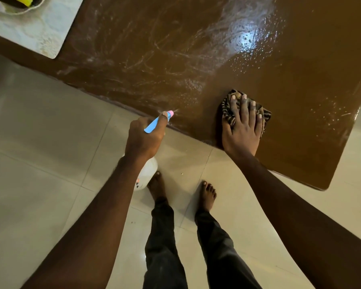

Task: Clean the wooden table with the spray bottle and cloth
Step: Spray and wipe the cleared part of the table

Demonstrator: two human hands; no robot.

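A striped cloth (229,115) lies near the front edge of the wet, streaked wooden table (300,69), pressed flat under the right hand (241,128), fingers spread. The left hand (143,140) grips a spray bottle (152,125) just off that edge, its pink nozzle toward the tabletop, above pale floor tiles (40,163).

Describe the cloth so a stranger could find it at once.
Start at the big brown wooden table, wet with spray streaks. Near its front edge, the right hand presses flat on a crumpled cloth. Its dark-and-tan stripes set it apart from the pale mat far left.
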